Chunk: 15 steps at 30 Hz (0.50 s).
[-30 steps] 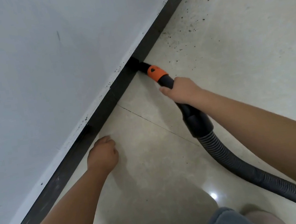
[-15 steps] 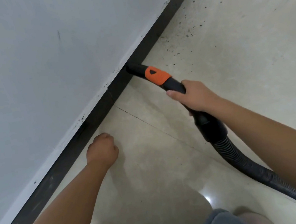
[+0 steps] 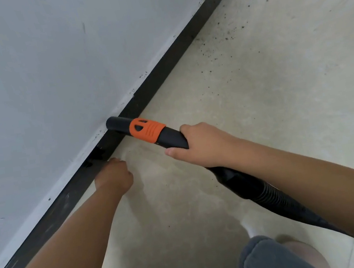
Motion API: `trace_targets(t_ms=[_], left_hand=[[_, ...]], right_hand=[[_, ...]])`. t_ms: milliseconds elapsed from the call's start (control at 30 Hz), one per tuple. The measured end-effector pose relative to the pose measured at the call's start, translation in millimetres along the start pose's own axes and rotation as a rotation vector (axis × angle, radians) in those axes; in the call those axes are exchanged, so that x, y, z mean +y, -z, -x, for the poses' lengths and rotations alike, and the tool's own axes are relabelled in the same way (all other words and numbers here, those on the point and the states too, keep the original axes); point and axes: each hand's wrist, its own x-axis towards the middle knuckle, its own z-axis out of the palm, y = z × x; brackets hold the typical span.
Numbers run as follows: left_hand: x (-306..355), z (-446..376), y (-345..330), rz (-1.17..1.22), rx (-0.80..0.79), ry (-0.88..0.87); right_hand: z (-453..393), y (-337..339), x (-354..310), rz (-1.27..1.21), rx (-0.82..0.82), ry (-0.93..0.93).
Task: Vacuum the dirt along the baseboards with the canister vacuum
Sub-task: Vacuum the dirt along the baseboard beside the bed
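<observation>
Since the earlier frame our nozzle [image 3: 139,131] has swung left and lifted, its black tip now at the top edge of the dark baseboard [image 3: 162,76] in mid-frame. Our right hand [image 3: 205,144] wraps the black tube behind the orange collar; the ribbed hose [image 3: 273,197] runs to the lower right. Our left hand [image 3: 114,177], fingers curled and empty, rests on the floor [image 3: 280,95] against the baseboard just below the tip. Dirt specks [image 3: 225,32] lie upper right. A grey-clad knee [image 3: 270,259] shows at bottom.
</observation>
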Motion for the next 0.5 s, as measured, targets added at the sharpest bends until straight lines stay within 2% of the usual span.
trace_targets(t_ms=[367, 500], left_hand=[[3.4, -5.3, 4.5, 0.006, -0.010, -0.007], [10.0, -6.3, 4.7, -0.009, 0.010, -0.015]], right_hand=[[-31.0, 67.3, 42.2, -0.108, 0.178, -0.204], [-37.9, 84.9, 47.3, -0.119, 0.158, -0.233]])
